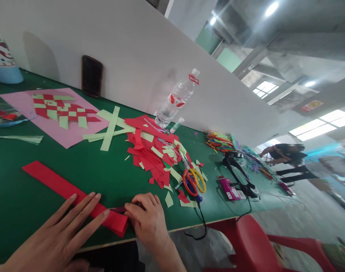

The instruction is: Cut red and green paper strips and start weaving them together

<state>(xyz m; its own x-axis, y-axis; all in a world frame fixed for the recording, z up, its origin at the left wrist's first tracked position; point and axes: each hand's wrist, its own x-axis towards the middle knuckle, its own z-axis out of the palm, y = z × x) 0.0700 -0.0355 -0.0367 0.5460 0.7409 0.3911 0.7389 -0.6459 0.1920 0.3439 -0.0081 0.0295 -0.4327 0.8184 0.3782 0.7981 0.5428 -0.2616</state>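
My left hand point(64, 226) lies flat with fingers spread, pressing on a long folded strip of red paper point(47, 179) near the front edge of the green table point(13, 204). My right hand point(148, 219) is closed at the strip's right end, its fingers pinched around a small dark red thing point(118, 209) I cannot make out. A pile of red and pale green paper scraps point(151, 151) lies just behind the right hand.
Red and yellow scissors point(193, 179) lie right of the scraps. A pink sheet with a woven red-green pattern point(59, 111), crossed green strips point(110, 128), a plastic bottle point(176, 100), a glue stick point(176, 124), coloured sticks point(219, 140) and a red chair point(254, 241) surround them. A person bends at the far right.
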